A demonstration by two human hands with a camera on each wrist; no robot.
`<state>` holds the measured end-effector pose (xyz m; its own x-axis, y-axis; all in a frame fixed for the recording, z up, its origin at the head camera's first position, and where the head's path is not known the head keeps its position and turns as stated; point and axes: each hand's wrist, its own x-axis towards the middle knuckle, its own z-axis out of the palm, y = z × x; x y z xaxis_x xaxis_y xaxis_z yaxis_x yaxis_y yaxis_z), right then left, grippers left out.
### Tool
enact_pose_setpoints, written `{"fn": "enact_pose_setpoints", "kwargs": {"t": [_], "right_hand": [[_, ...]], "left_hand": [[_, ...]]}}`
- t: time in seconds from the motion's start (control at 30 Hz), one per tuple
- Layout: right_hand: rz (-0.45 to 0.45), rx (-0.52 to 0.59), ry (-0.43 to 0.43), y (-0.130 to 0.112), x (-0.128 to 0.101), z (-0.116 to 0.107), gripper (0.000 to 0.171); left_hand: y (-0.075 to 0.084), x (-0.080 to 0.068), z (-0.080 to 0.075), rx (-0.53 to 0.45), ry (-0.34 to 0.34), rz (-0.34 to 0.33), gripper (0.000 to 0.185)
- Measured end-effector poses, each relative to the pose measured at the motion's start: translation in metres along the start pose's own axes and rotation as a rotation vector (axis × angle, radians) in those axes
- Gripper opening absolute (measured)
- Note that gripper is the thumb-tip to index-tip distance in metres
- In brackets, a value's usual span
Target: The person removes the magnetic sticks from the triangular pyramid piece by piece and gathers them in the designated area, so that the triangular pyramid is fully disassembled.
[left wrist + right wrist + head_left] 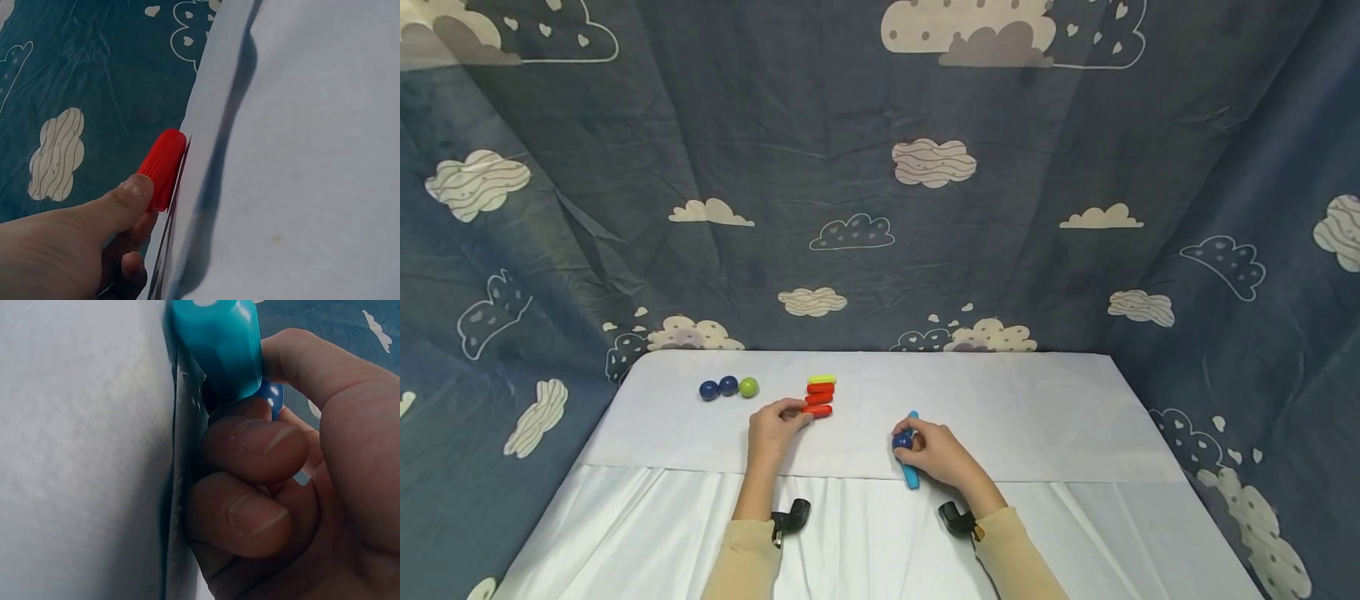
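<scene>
My left hand pinches the near end of a short red stick with rounded ends; in the left wrist view, the thumb lies against the same red stick. It is the nearest in a column with two more red sticks and a yellow-green one. My right hand, fingers curled, grips a glossy dark blue ball. A longer light blue stick passes behind the ball, partly hidden. Close up in the right wrist view, the light blue stick covers most of the blue ball.
Two dark blue balls and a green ball sit in a row at the back left of the white table. A dark cloud-patterned curtain hangs behind and at both sides. A black wrist camera is strapped to each wrist.
</scene>
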<state>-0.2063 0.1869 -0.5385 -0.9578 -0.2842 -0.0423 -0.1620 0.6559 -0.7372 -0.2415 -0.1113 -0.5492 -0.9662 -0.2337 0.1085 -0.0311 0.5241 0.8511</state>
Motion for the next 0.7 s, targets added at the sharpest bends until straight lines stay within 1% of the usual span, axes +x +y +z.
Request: {"fn": "enact_pose_setpoints", "kwargs": {"t": [0.17,0.4,0.57,0.7], "right_hand": [[-0.006,0.002,-0.001,0.0002,-0.0004,0.0005,0.028],[-0.006,0.001,-0.004,-0.0006,-0.0010,0.0003,0.028],[-0.007,0.003,0.002,-0.0022,-0.0015,-0.0005,0.028],[-0.011,0.003,0.001,-0.0026,-0.0013,-0.0012,0.028]], "left_hand": [[0.0001,-0.0001,0.0009,-0.003,0.010,-0.002,0.019],[-0.0005,0.0001,0.0028,0.039,0.029,0.007,0.018],[0.0008,0.0000,0.0036,0.044,0.044,0.000,0.018],[0.0013,0.0005,0.0034,0.038,0.040,-0.007,0.019]]}}
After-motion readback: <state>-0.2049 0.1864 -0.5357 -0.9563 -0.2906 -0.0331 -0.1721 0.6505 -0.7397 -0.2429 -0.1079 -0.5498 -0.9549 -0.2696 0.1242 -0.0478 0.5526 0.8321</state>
